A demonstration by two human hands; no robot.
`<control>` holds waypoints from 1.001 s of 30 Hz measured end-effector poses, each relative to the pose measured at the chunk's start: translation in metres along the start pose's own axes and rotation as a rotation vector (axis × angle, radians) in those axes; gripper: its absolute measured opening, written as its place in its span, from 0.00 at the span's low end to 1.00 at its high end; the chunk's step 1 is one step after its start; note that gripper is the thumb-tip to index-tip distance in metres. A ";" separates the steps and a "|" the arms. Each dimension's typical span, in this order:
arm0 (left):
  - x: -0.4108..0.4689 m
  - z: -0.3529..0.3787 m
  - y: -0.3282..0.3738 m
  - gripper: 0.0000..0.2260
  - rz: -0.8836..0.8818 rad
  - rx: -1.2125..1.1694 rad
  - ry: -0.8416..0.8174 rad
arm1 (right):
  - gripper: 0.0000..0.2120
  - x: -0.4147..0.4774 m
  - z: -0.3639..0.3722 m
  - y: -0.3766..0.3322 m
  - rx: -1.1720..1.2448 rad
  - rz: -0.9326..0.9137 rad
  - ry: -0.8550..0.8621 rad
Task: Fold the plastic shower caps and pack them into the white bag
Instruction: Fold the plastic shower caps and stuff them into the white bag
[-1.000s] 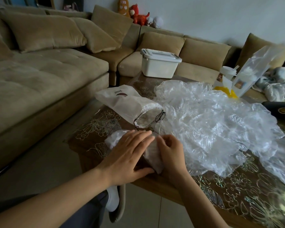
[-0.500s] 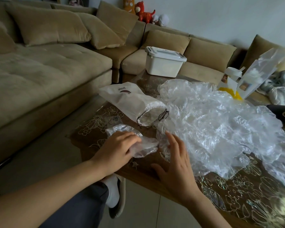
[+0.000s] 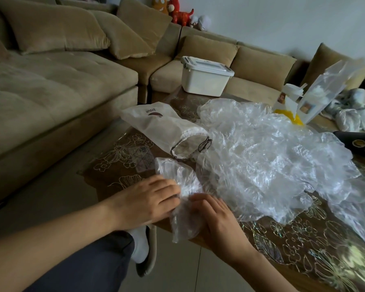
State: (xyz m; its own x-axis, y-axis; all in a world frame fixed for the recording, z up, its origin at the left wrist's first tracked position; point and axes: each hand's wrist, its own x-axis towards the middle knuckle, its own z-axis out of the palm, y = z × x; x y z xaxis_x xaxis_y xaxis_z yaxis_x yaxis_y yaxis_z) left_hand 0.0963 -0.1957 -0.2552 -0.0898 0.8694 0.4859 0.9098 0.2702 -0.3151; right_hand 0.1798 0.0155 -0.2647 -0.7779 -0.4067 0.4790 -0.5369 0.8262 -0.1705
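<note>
Both hands — left hand (image 3: 150, 202), right hand (image 3: 216, 221) — pinch shower cap (image 3: 180, 186) between them.

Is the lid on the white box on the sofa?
Yes, the white box sits on the sofa with its lid closed on top.

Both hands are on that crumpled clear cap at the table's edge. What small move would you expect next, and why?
Probably one more fold, pressing the shower cap flatter. It looks loose and bulky between the left hand and the right hand, with its lower end hanging past the table edge. The white bag lies just beyond with its drawstring mouth open towards the hands, so a tighter bundle should slide in more easily.
</note>
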 end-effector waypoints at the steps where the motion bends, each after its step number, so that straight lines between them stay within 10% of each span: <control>1: 0.000 -0.001 0.002 0.09 -0.014 -0.032 -0.018 | 0.18 -0.004 0.000 -0.001 0.060 0.062 -0.011; 9: 0.005 -0.003 0.021 0.11 -0.149 -0.145 -0.087 | 0.12 -0.003 -0.005 0.000 0.181 0.145 -0.051; 17: 0.014 -0.007 0.042 0.14 -0.908 -0.912 0.089 | 0.12 0.022 -0.021 0.004 0.412 0.366 -0.134; 26: 0.029 -0.014 0.031 0.08 -1.274 -0.602 -0.157 | 0.10 0.028 0.009 -0.006 0.089 0.497 0.055; 30: 0.034 -0.016 0.030 0.30 -1.259 -0.489 -0.249 | 0.07 0.024 0.009 -0.010 -0.113 0.200 0.258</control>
State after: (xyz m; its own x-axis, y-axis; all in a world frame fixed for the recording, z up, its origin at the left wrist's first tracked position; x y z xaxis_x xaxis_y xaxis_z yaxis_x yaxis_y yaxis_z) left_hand 0.1265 -0.1644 -0.2350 -0.9758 0.2122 0.0527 0.2041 0.7977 0.5675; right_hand 0.1632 -0.0063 -0.2595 -0.7481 -0.1317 0.6504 -0.3310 0.9236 -0.1936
